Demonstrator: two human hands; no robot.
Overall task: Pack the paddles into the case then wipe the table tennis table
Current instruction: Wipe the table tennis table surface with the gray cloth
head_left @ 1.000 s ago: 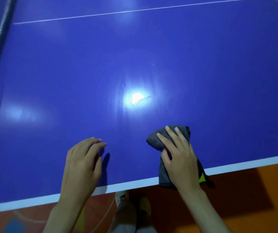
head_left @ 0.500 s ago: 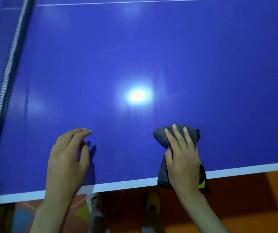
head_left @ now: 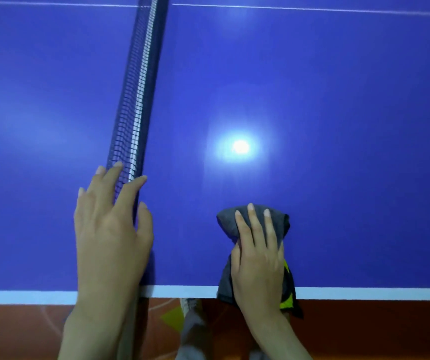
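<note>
The blue table tennis table (head_left: 338, 105) fills the view, its white edge line (head_left: 187, 292) running along the near side. A grey cloth (head_left: 228, 222) with a yellow-green patch lies bunched at the near edge and hangs over it. My right hand (head_left: 259, 255) presses flat on the cloth with straight fingers. My left hand (head_left: 110, 229) rests with spread fingers on the near end of the net (head_left: 138, 87). No paddles or case are in view.
The dark net with its white top band crosses the table from the near edge to the far side. A lamp's bright reflection (head_left: 241, 146) shines on the table. Below the edge lie an orange floor (head_left: 364, 331) and my legs and shoe (head_left: 190, 331).
The view has shifted left along the table, bringing the net from the far left to the middle. My left hand now lies on the net's end. My right hand keeps pressing the cloth at the edge.
</note>
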